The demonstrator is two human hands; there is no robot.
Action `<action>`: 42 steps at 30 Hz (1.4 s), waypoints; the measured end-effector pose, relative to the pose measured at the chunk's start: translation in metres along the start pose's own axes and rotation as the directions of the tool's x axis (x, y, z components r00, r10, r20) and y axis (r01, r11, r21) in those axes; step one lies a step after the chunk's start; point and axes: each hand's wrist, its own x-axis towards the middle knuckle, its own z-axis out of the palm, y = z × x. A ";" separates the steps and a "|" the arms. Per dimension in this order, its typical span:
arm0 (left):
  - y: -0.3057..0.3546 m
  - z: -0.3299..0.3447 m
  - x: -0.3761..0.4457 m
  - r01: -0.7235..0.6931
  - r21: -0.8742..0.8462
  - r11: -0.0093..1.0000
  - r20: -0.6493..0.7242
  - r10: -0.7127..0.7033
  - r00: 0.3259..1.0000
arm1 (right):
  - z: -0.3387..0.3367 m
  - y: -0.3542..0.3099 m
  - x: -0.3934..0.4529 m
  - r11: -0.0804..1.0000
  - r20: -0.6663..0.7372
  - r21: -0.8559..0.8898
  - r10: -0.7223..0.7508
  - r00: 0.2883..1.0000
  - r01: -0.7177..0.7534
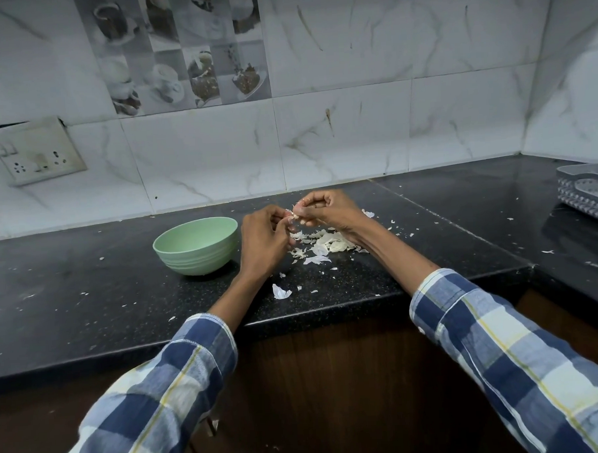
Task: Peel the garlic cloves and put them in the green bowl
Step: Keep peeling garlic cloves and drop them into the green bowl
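Note:
A pale green bowl (197, 246) stands on the black counter, left of my hands; its inside is hidden from this angle. My left hand (262, 240) and my right hand (326, 209) meet above the counter and pinch a small garlic clove (293, 215) between their fingertips, with bits of white skin sticking out. Below them lies a heap of garlic skins and cloves (327, 244); I cannot tell peeled from unpeeled.
Loose white skin flakes, one large piece (280, 291), are scattered over the black counter (88, 304). A grey plastic rack (589, 193) sits at the far right. A switch socket plate (35, 152) is on the tiled wall at left. Brown cabinet fronts are below.

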 end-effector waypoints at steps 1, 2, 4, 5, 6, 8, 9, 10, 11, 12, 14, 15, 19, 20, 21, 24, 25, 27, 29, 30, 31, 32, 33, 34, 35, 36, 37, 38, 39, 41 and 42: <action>0.000 0.000 0.000 -0.003 0.015 1.000 0.000 0.003 1.000 | 0.000 0.000 0.000 1.000 -0.003 -0.002 0.006 1.000 -0.006; 0.000 0.001 0.000 -0.005 0.026 1.000 -0.003 0.005 1.000 | 0.000 0.000 0.000 1.000 -0.005 -0.002 0.010 1.000 -0.010; 0.001 0.001 0.000 0.004 0.040 0.999 -0.016 -0.003 1.000 | 0.001 0.001 0.000 1.000 -0.007 -0.005 0.008 1.000 -0.008; 0.001 0.001 0.001 0.012 0.048 0.999 -0.026 -0.010 1.000 | 0.002 0.000 0.000 1.000 -0.003 -0.017 0.002 1.000 -0.002; 0.002 0.000 0.001 0.019 0.057 0.998 -0.036 -0.017 0.999 | 0.002 0.000 0.000 0.999 0.008 -0.034 -0.003 1.000 0.003; 0.002 -0.001 0.001 0.021 0.067 0.998 -0.050 -0.018 0.999 | 0.003 -0.002 -0.001 0.997 0.049 -0.073 -0.004 0.999 0.008; 0.003 -0.002 0.001 0.017 0.070 0.997 -0.046 -0.014 0.999 | 0.003 -0.002 -0.002 0.995 0.066 -0.094 -0.008 0.998 0.014; 0.003 -0.002 0.001 0.011 0.077 0.997 -0.038 -0.008 0.999 | 0.003 -0.002 -0.002 0.993 0.074 -0.115 -0.017 0.997 0.026; 0.004 -0.002 0.000 0.008 0.083 0.997 -0.029 -0.005 1.000 | 0.003 -0.002 -0.002 0.991 0.069 -0.132 -0.029 0.997 0.038; 0.005 -0.001 0.000 0.008 0.086 0.996 -0.021 -0.006 1.000 | 0.002 -0.003 -0.002 0.989 0.055 -0.139 -0.037 0.998 0.044; 0.005 0.000 0.000 0.021 0.084 0.996 -0.008 -0.020 1.000 | 0.002 -0.004 -0.002 0.990 0.032 -0.133 -0.033 0.999 0.037; 0.005 0.001 -0.001 0.035 0.075 0.997 0.002 -0.035 0.999 | 0.001 -0.004 -0.002 0.991 0.030 -0.130 -0.028 0.999 0.031; 0.006 0.000 -0.005 0.134 -0.049 0.990 0.053 -0.132 0.990 | 0.001 -0.006 -0.005 0.985 0.039 -0.164 -0.042 0.998 0.048; 0.008 0.000 -0.005 0.151 -0.078 0.985 0.066 -0.146 0.987 | 0.000 -0.007 -0.005 0.985 0.046 -0.164 -0.054 0.997 0.061; 0.010 0.000 -0.006 0.167 -0.109 0.980 0.079 -0.159 0.984 | 0.000 -0.007 -0.005 0.985 0.055 -0.160 -0.062 0.997 0.070; 0.013 0.000 -0.003 0.198 -0.212 0.957 0.110 -0.177 0.978 | 0.001 -0.007 -0.004 0.982 0.073 -0.158 -0.097 0.993 0.107; 0.013 0.000 -0.002 0.207 -0.241 0.948 0.110 -0.185 0.977 | 0.001 -0.006 -0.004 0.978 0.074 -0.167 -0.116 0.990 0.127; 0.014 -0.001 0.000 0.220 -0.279 0.935 0.098 -0.200 0.975 | 0.002 -0.006 -0.004 0.971 0.074 -0.174 -0.152 0.986 0.163; 0.015 -0.002 0.001 0.214 -0.282 0.935 0.083 -0.198 0.977 | 0.003 -0.006 -0.004 0.966 0.073 -0.177 -0.181 0.981 0.191; 0.016 -0.001 0.001 0.204 -0.270 0.941 0.081 -0.189 0.979 | 0.002 -0.006 -0.004 0.964 0.072 -0.177 -0.188 0.980 0.198; 0.016 -0.001 0.001 0.187 -0.252 0.949 0.075 -0.174 0.982 | 0.002 -0.005 -0.003 0.966 0.072 -0.173 -0.184 0.980 0.194; 0.016 -0.001 0.001 0.165 -0.228 0.959 0.064 -0.155 0.986 | 0.002 -0.005 -0.003 0.972 0.072 -0.156 -0.168 0.983 0.177; 0.016 -0.002 0.001 0.140 -0.198 0.970 0.049 -0.132 0.990 | 0.001 -0.004 -0.002 0.981 0.071 -0.122 -0.141 0.987 0.149; 0.016 -0.002 0.002 0.112 -0.162 0.980 0.034 -0.108 0.994 | 0.001 -0.004 -0.001 0.990 0.068 -0.078 -0.110 0.992 0.115; 0.017 -0.002 0.002 0.087 -0.128 0.988 0.020 -0.085 0.996 | 0.001 -0.005 -0.001 0.996 0.065 -0.037 -0.081 0.995 0.083; 0.017 -0.002 0.002 0.069 -0.101 0.992 0.006 -0.069 0.998 | 0.001 -0.005 -0.001 0.998 0.062 -0.007 -0.061 0.996 0.062; 0.018 -0.001 0.002 0.061 -0.084 0.995 -0.006 -0.062 0.998 | 0.000 -0.006 0.000 0.999 0.059 0.013 -0.054 0.997 0.053; 0.018 -0.001 0.002 0.060 -0.072 0.996 -0.015 -0.061 0.998 | 0.000 -0.006 0.000 0.998 0.057 0.023 -0.057 0.997 0.055; 0.018 -0.001 0.002 0.064 -0.062 0.996 -0.026 -0.065 0.998 | 0.001 -0.006 -0.001 0.998 0.058 0.028 -0.065 0.996 0.064; 0.018 -0.001 0.003 0.085 -0.062 0.994 -0.043 -0.087 0.995 | 0.003 -0.007 -0.002 0.997 0.068 0.048 -0.071 0.995 0.068; 0.018 -0.001 0.003 0.099 -0.080 0.992 -0.041 -0.102 0.994 | 0.004 -0.007 -0.002 0.996 0.078 0.064 -0.058 0.995 0.053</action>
